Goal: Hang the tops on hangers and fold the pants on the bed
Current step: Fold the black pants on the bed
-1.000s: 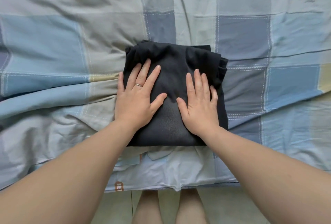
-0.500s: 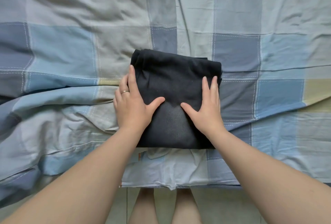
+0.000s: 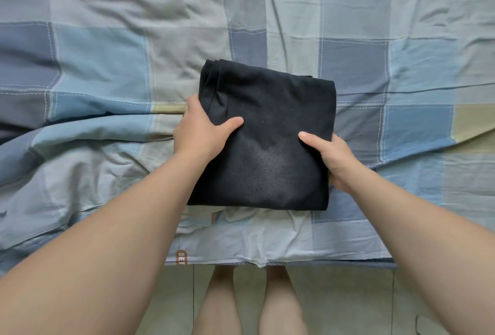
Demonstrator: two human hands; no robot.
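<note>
The black pants point(image 3: 267, 125) are lying as a thick, roughly rectangular folded bundle on the bed, in the middle and close to its near edge. The cloth is looking soft and matte, with a paler, slightly fuzzy patch showing toward the near side. Stacked layer edges are showing at the far left corner.

The left hand point(image 3: 199, 131) is gripping the bundle's left edge: the thumb is lying flat on top while the fingers are curling under the fabric, out of sight. The right hand point(image 3: 332, 158) is holding the right edge the same way, thumb on top and fingers tucked beneath. I cannot tell whether the bundle is resting on the cover or just clear of it.

The bed cover point(image 3: 107, 67) is a thin woven sheet in large squares of pale blue, slate, grey and one yellowish green, crossed by white stitched lines. It is creasing all over and bunching into deeper folds at the left. A small brown label point(image 3: 181, 257) is sitting at its near hem. Below the hem, bare legs point(image 3: 219, 305) are standing on pale floor tiles point(image 3: 348, 302) with dark joints.
</note>
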